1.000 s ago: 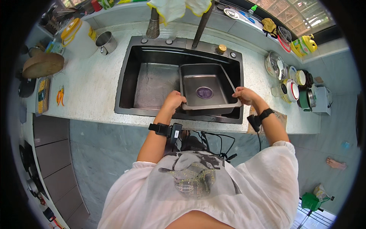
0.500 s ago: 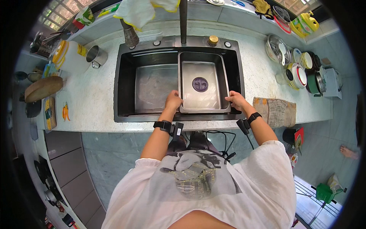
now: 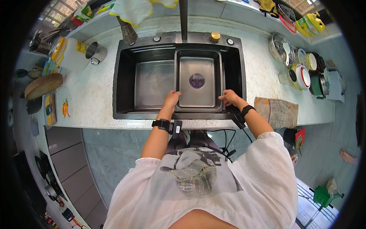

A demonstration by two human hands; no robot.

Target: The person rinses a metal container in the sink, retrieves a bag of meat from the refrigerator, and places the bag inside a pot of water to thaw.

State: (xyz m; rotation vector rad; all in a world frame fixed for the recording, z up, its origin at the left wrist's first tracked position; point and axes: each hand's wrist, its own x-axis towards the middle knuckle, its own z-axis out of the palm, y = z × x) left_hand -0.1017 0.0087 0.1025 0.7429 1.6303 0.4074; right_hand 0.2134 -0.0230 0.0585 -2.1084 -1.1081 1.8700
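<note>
A rectangular steel basin (image 3: 196, 98) with a dark rim sits inside the black double-wide kitchen sink (image 3: 126, 115), right of the middle. On its floor shows a round purple piece (image 3: 197, 81) with a cross shape, like a drain cover. My left hand (image 3: 172, 98) is closed at the basin's near left edge, fingers pinching the rim. At the right rim my right hand (image 3: 229, 97) is also closed, thumb and fingers on the edge. Fingertips on the inner side are partly hidden. Both wrists wear black straps with small devices.
A dark faucet pipe (image 3: 183, 19) rises behind the sink, beside a gold knob (image 3: 215, 37). A steel mug (image 3: 96, 52) and orange chillies (image 3: 66, 108) are on the left counter. A folded cloth (image 3: 276, 112), stacked bowls (image 3: 305, 78) and a colander (image 3: 281, 47) lie right.
The basin has shifted a little left within the sink, with both hands still on its rim. My right hand has moved left along with it.
</note>
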